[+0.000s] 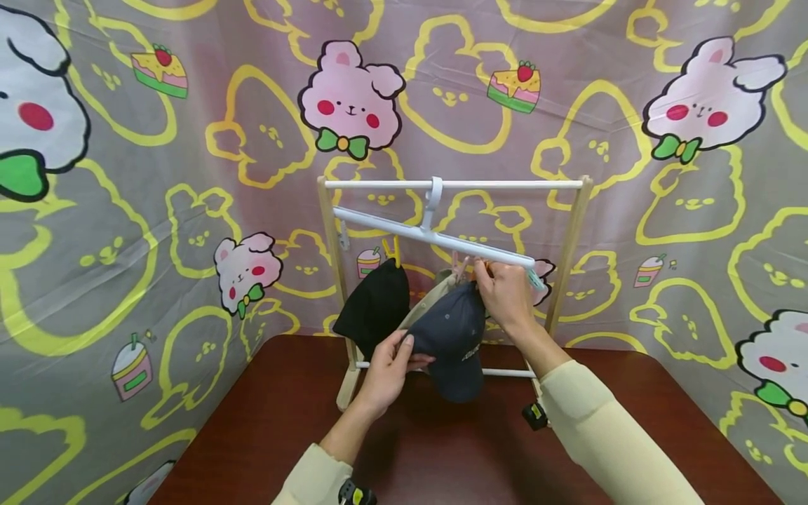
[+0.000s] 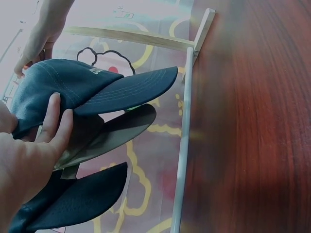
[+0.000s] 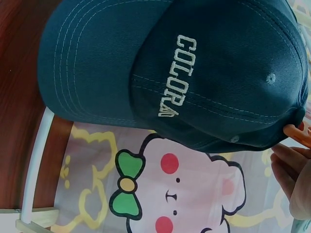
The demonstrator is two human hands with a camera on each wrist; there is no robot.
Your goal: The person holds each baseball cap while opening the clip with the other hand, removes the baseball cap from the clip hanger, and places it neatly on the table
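Note:
A navy cap (image 1: 457, 337) (image 2: 73, 82) (image 3: 194, 63) lettered "COLORA" hangs under the tilted white hanger bar (image 1: 404, 230) of a small wooden drying rack (image 1: 505, 184). My left hand (image 1: 394, 361) (image 2: 29, 155) holds the cap's side, with fingers lying along the crown. My right hand (image 1: 501, 287) (image 2: 43, 29) (image 3: 291, 174) is up at the bar and pinches an orange clip (image 3: 294, 132) at the cap's rear edge. A beige cap (image 1: 429, 298) (image 2: 112, 136) hangs just behind it. To the left, a black cap (image 1: 375, 305) (image 2: 73, 204) hangs from a yellow clip (image 1: 394, 252).
The rack stands at the back of a dark red-brown table (image 1: 284, 421) (image 2: 252, 121), with its lower white rail (image 2: 183, 145) (image 3: 36, 160) close to the tabletop. A cartoon-printed cloth (image 1: 189, 210) covers the walls behind and to both sides.

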